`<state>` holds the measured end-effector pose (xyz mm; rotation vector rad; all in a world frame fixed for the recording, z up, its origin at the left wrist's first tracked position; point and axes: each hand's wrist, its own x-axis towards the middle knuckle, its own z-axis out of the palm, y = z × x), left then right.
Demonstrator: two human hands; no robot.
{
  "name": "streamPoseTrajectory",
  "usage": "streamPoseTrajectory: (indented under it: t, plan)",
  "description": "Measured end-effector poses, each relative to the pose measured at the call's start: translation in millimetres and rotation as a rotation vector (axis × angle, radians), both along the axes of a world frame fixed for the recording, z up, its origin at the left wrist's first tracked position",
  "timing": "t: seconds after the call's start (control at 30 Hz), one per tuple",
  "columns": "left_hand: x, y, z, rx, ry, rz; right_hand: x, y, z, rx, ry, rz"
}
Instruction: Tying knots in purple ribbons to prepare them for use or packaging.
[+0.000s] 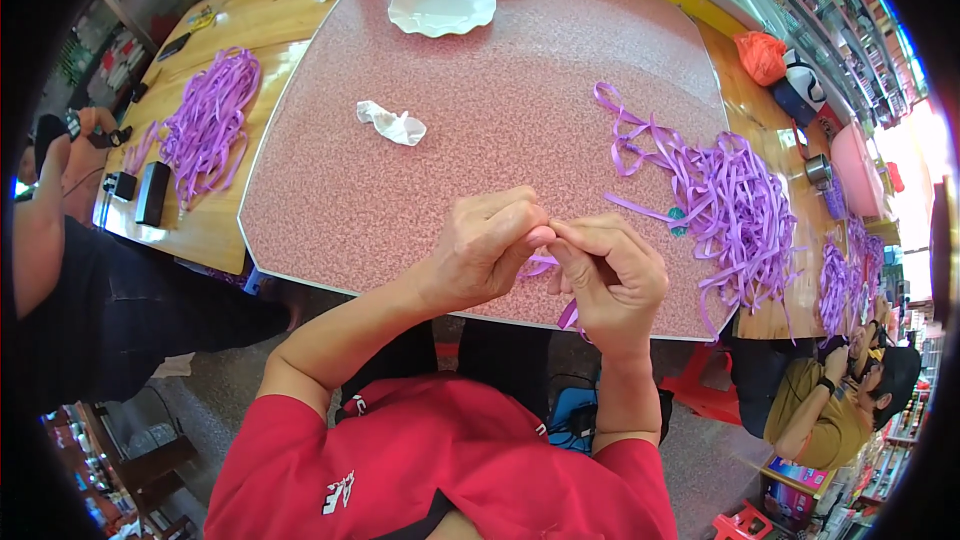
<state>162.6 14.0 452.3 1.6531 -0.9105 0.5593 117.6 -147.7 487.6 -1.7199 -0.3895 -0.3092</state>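
My left hand [487, 243] and my right hand [612, 278] meet fingertip to fingertip over the near part of the pink speckled tabletop [340, 210]. Both are closed in a pinch. A thin purple ribbon [540, 265] shows between and below them, and a further bit of it hangs by the right palm. The exact spot where the fingers grip it is covered. To the right of my right hand lies a large tangled heap of purple ribbons [735, 200], with loose strands reaching toward the middle. A small green piece [679, 221] peeks out at the heap's left side.
A crumpled white tissue [392, 124] lies left of centre, and a white scalloped plate [442, 7] sits at the far side. Another purple ribbon pile [212, 120] and a black box [152, 194] rest on the left wooden table. People sit at both sides.
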Motion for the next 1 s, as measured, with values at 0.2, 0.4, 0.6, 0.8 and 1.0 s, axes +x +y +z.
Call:
streamPoseTrajectory:
  t: [0.2, 0.4, 0.6, 0.8, 1.0]
  plan:
    - [-6, -10, -3, -0.130, 0.249, 0.004, 15, 2, -13, -0.195, -0.362, -0.099]
    - [23, -6, 23, -0.186, 0.433, -0.131, 50, 3, 8, -0.065, -0.367, -0.011]
    - [32, 10, 39, -0.210, 0.606, -0.274, 58, -2, 21, 0.046, -0.131, 0.085]
    - [26, 19, 25, -0.085, 0.584, -0.284, 57, -12, 0, -0.024, -0.183, 0.038]
    - [24, 22, 20, -0.076, 0.538, -0.249, 54, -18, -2, -0.159, -0.302, 0.023]
